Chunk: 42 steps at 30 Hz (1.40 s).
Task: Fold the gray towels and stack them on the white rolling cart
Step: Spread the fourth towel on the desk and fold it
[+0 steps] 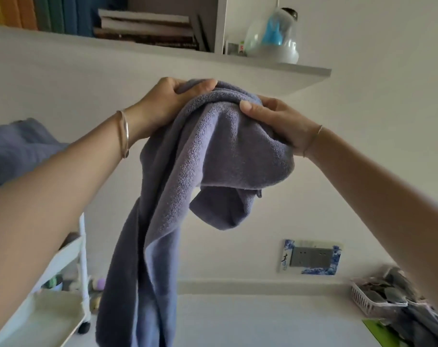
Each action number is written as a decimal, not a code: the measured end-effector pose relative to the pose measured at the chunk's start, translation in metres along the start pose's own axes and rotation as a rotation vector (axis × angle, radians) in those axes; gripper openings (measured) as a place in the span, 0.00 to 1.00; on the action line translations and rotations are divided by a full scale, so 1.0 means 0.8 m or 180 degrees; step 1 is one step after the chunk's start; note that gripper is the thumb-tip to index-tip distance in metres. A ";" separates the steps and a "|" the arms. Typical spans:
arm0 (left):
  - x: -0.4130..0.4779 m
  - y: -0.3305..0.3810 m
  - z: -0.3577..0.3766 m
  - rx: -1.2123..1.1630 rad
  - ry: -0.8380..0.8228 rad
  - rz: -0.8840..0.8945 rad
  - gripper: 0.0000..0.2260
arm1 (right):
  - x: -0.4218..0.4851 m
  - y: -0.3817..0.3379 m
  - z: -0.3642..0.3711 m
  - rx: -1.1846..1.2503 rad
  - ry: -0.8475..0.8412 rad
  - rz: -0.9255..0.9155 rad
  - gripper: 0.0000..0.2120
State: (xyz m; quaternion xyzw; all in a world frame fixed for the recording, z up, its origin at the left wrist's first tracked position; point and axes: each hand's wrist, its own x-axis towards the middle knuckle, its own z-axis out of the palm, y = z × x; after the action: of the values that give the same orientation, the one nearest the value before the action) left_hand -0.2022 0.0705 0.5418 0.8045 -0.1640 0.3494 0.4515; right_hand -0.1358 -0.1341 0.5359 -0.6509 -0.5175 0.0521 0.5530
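Note:
A gray-blue towel [213,156] hangs bunched in the air in front of the wall, its long end trailing down to the lower left. My left hand [167,103] grips its top left edge, thumb over the cloth. My right hand [275,121] grips the top right, fingers curled round a fold. Another gray towel [17,146] lies on top of the white rolling cart [70,249] at the left, partly hidden behind my left forearm.
A wall shelf [288,71] with books and a glass ornament runs overhead. A white basket [373,299] of dark items stands at the lower right beside a green object. A wall socket plate [310,256] sits low on the wall. Small items fill the cart's lower trays.

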 end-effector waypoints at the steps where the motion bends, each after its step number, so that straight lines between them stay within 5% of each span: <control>1: 0.002 0.001 0.003 -0.0005 -0.0025 0.0009 0.12 | -0.003 -0.001 -0.002 -0.0031 0.0031 -0.0001 0.15; 10: -0.036 -0.093 0.108 -0.0233 -0.0611 -0.0473 0.22 | -0.076 0.093 -0.034 -0.0793 0.0345 0.0811 0.19; 16: -0.094 -0.166 0.218 -0.0478 -0.1327 -0.0935 0.12 | -0.167 0.190 -0.049 -0.1372 0.0154 0.1896 0.23; 19: -0.119 -0.198 0.273 -0.0710 -0.1550 -0.1311 0.14 | -0.218 0.234 -0.057 -0.1141 -0.0069 0.2587 0.34; 25: -0.136 -0.208 0.368 -0.0921 -0.2470 -0.1629 0.12 | -0.303 0.281 -0.109 -0.1325 -0.0747 0.3046 0.37; 29: -0.122 -0.204 0.415 -0.1010 -0.2917 -0.1807 0.21 | -0.341 0.283 -0.165 -0.0270 -0.0922 0.3199 0.29; 33: -0.117 -0.233 0.459 -0.0747 -0.2816 -0.2024 0.22 | -0.362 0.299 -0.215 -0.0046 -0.0961 0.3393 0.16; 36: -0.130 -0.273 0.500 -0.0252 -0.2539 -0.2115 0.14 | -0.381 0.364 -0.230 -0.0901 -0.0945 0.3374 0.23; 39: -0.160 -0.331 0.544 0.0400 -0.2042 -0.2136 0.12 | -0.415 0.456 -0.235 -0.1606 -0.0228 0.3077 0.18; 42: -0.195 -0.379 0.577 0.1387 -0.1484 -0.2132 0.06 | -0.457 0.520 -0.230 -0.1368 0.0539 0.3161 0.19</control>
State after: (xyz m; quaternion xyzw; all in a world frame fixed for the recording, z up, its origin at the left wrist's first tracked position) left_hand 0.0549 -0.1628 0.0847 0.9464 0.0849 0.0204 0.3110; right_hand 0.0708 -0.4626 0.1002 -0.9172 -0.1007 0.1474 0.3563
